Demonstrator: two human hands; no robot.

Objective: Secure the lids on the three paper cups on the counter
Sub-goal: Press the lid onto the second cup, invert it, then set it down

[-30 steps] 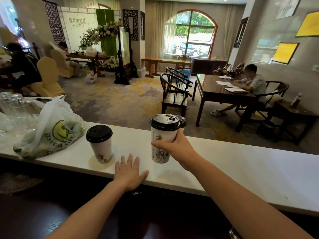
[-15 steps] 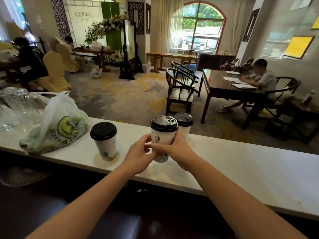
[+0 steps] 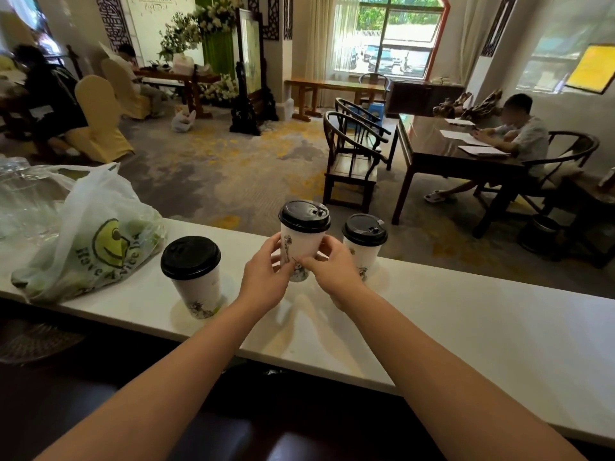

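Observation:
Three white paper cups with black lids are at the white counter (image 3: 466,314). The middle cup (image 3: 301,241) is held up just above the counter, its black lid (image 3: 304,216) seated on top. My left hand (image 3: 266,277) grips its left side and my right hand (image 3: 332,271) grips its right side, fingers wrapped low on the body. The left cup (image 3: 199,287) stands alone on the counter with its lid (image 3: 190,257) on. The right cup (image 3: 364,251) stands just behind my right hand, also lidded.
A white plastic bag (image 3: 90,234) with a yellow smiley face lies at the counter's left end, with clear glasses (image 3: 23,194) behind it. Beyond the counter are wooden chairs (image 3: 352,161), a dark table (image 3: 449,151) with a seated person, and more people at far left.
My left hand left the counter's front edge and came up to hold the middle cup together with my right hand. The camera view shifted closer and slightly down.

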